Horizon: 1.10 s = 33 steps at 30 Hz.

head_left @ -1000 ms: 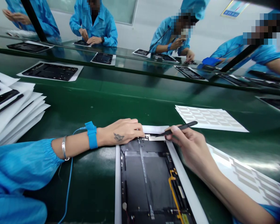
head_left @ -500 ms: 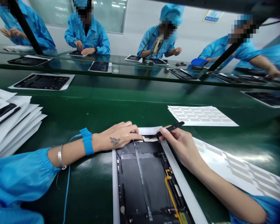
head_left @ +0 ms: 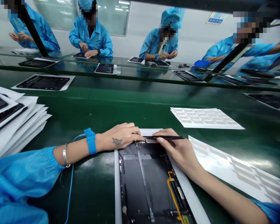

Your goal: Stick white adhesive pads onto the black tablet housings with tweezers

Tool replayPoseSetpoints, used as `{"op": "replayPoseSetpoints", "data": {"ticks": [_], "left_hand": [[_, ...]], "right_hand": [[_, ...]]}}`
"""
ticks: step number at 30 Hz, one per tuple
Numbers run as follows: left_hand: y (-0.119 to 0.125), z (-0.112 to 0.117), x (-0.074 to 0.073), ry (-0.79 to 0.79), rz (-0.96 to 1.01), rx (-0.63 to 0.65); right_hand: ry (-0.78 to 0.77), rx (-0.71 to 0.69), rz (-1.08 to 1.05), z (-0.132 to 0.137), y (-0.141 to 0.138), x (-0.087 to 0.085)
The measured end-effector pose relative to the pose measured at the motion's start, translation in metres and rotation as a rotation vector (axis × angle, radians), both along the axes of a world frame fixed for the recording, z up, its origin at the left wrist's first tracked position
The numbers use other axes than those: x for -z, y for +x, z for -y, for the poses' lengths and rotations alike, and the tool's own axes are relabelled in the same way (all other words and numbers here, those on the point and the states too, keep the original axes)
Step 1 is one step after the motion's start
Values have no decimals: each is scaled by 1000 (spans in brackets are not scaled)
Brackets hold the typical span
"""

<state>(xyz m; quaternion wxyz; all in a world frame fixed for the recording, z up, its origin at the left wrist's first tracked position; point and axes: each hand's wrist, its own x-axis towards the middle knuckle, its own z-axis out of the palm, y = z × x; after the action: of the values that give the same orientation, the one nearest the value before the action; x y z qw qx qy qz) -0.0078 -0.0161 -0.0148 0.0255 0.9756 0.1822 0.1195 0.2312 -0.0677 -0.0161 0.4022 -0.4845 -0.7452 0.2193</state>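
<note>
An opened tablet housing [head_left: 149,183] with a white rim and dark inner parts lies on the green belt in front of me. My left hand [head_left: 121,137], with a blue wrist strap [head_left: 91,141], rests on the housing's top left corner, fingers pressed together at the edge. My right hand [head_left: 177,151] grips black tweezers [head_left: 165,137], held almost flat, their tips at a small pale strip on the housing's top edge close to my left fingertips.
Two white sheets of grey stickers [head_left: 205,117] [head_left: 235,169] lie at right. A stack of white-framed housings [head_left: 11,115] sits at left. More housings [head_left: 43,82] ride the belt beyond. Several people in blue coats work across the line.
The tweezers have dropped from a raised slant to nearly level, tips still at the top edge. My left hand has stayed in place. The view shifted slightly.
</note>
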Motion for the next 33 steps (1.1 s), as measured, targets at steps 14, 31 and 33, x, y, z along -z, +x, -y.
{"op": "replayPoseSetpoints", "data": {"ticks": [14, 31, 33], "left_hand": [[1, 0, -2, 7, -16, -5], [4, 6, -5, 64, -46, 14], [5, 6, -5, 68, -52, 10]], "right_hand": [[76, -48, 28, 3, 1, -2], [-222, 290, -258, 2, 37, 6], [-280, 311, -301, 1, 39, 9]]}}
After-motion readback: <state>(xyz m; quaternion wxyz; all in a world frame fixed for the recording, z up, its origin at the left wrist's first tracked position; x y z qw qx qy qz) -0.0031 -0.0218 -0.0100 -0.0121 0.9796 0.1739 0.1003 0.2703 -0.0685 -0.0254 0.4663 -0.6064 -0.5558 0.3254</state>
